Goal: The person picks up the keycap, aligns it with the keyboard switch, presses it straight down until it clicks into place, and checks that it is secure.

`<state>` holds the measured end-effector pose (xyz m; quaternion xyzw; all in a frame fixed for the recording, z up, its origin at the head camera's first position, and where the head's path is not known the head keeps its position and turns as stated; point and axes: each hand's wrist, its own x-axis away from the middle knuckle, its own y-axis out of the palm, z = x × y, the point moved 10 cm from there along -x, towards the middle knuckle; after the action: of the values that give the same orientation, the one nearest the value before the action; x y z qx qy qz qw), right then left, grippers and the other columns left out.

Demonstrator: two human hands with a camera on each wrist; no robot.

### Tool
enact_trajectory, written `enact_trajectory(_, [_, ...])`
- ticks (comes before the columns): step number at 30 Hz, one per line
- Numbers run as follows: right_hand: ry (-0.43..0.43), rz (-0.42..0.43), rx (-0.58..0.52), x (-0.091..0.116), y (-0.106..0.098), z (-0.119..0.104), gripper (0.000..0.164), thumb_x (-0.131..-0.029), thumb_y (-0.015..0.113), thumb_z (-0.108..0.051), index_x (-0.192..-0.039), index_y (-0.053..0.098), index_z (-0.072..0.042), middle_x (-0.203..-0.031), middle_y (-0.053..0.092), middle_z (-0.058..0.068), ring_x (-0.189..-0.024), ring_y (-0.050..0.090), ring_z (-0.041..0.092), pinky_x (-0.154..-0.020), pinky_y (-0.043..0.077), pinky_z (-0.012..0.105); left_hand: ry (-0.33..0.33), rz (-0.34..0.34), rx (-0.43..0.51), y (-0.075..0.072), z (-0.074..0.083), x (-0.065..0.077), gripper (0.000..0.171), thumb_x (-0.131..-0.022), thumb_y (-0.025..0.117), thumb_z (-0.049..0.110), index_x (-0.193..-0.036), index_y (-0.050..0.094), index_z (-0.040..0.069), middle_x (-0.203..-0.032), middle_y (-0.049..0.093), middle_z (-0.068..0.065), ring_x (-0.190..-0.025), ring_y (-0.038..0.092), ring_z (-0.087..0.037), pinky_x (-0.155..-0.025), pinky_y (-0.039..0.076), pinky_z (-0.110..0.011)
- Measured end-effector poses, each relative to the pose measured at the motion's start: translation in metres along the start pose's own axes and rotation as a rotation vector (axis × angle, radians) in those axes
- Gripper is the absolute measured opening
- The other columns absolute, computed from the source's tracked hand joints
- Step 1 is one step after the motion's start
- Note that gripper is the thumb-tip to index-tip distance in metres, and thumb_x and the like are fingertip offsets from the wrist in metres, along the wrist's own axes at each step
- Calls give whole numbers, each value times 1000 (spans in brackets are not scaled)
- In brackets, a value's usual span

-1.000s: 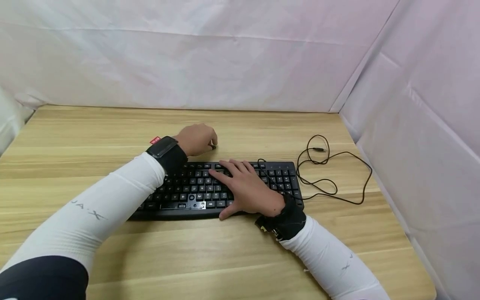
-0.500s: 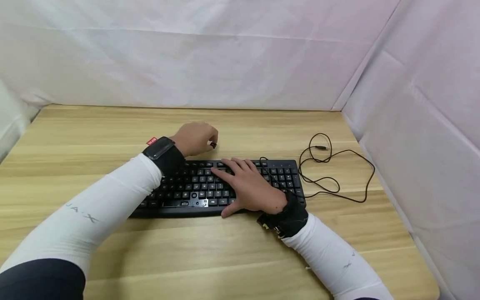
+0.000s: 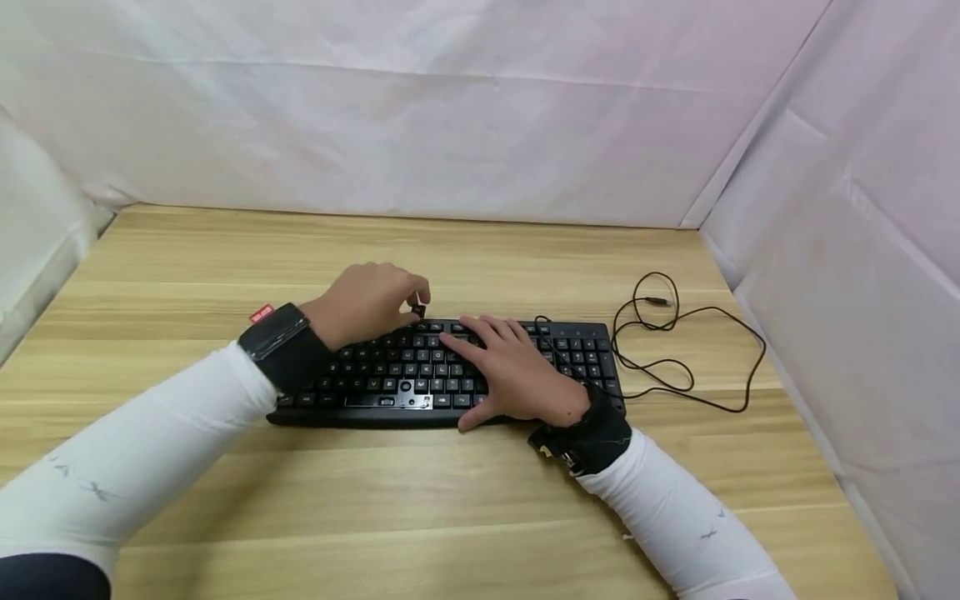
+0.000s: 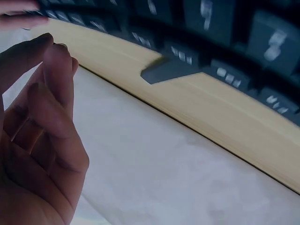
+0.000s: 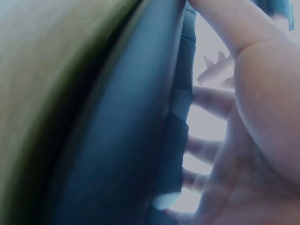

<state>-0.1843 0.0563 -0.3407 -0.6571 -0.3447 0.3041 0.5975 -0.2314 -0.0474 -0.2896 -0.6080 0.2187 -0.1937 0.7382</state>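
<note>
A black keyboard point(image 3: 337, 421) lies on the wooden table. My left hand point(image 3: 367, 300) is at its back edge, left of the middle. Thumb and fingertips pinch a small black keycap point(image 3: 418, 311), which is mostly hidden in the left wrist view, where the curled left hand point(image 4: 42, 136) stands beside the keys. My right hand point(image 3: 521, 379) rests across the keyboard's right half with fingers spread, its thumb at the front edge. Palm and thumb of the right hand point(image 5: 262, 93) show close to the keyboard side in the right wrist view. One key position point(image 3: 406, 386) shows a bare round socket.
The keyboard's black cable point(image 3: 750, 379) loops over the table to the right, its plug point(image 3: 658, 302) lying inside a coil. White cloth walls point(image 3: 450, 125) stand behind and at the sides of the table point(image 3: 450, 517). A dark flat piece point(image 4: 168, 71) juts from the keyboard's far edge.
My left hand has come down toward me with the keycap, from above the table behind the keyboard to its back edge. My right hand stays on the keyboard; the view has shifted slightly.
</note>
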Motion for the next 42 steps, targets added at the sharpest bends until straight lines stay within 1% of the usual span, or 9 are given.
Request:
enact_trajectory(3, [0,-5,-7,0,0,0,113,-57,66,-76,-149,29,-22,-152,24,15,-134,21,34,-105,24,59,29,-2,1,-1,10,15,21,-78,75,23,-97,71,13,-86,72,-2,-68,61,-14,-56,55,-37])
enact_trajectory(7, [10,-1,-2,0,-2,2,113,-57,67,-76,-149,29,-23,-152,25,15,-133,21,33,-105,25,58,50,-20,3,3,21,31,19,-76,77,26,-91,71,15,-82,70,1,-67,59,-11,-59,55,-36])
enact_trajectory(13, [12,-3,-7,1,-3,3,112,-58,67,-75,-149,29,-22,-151,25,16,-133,21,34,-105,25,58,68,-25,7,13,33,47,19,-75,78,27,-91,71,18,-89,67,3,-68,57,-7,-58,55,-33])
enact_trajectory(23, [5,5,-20,0,-4,3,112,-58,69,-73,-149,30,-20,-151,25,16,-133,21,34,-105,24,58,85,-17,42,26,41,55,18,-75,78,26,-91,72,19,-86,65,3,-67,56,-6,-55,54,-30])
enact_trajectory(31, [3,6,-12,2,-5,2,112,-57,68,-74,-149,30,-21,-151,25,16,-133,21,33,-104,25,58,97,34,16,27,47,60,14,-75,78,22,-86,72,17,-85,66,3,-69,60,-10,-55,54,-33])
enact_trajectory(35, [5,-6,-9,3,-5,2,113,-58,68,-75,-149,28,-22,-152,24,15,-134,20,34,-105,24,58,112,73,-46,28,53,65,9,-78,76,21,-85,72,16,-80,62,2,-63,57,-9,-50,53,-33])
enact_trajectory(37, [3,0,-4,2,-6,2,113,-58,68,-75,-149,28,-22,-152,24,15,-134,20,34,-105,25,58,137,109,-117,28,59,69,10,-81,73,20,-88,74,14,-81,63,-1,-59,56,-10,-45,52,-32])
enact_trajectory(40, [-4,13,-6,2,-7,1,113,-58,68,-74,-149,29,-22,-151,25,16,-133,21,35,-105,25,59,167,161,-225,30,67,77,18,-86,67,24,-96,74,10,-87,64,-5,-57,57,-12,-41,51,-31])
enact_trajectory(42, [-3,12,-4,3,-7,2,113,-57,68,-75,-149,29,-21,-151,25,16,-133,21,35,-105,25,59,177,171,-283,35,72,82,28,-89,63,29,-104,72,7,-93,63,-8,-59,59,-14,-41,52,-31])
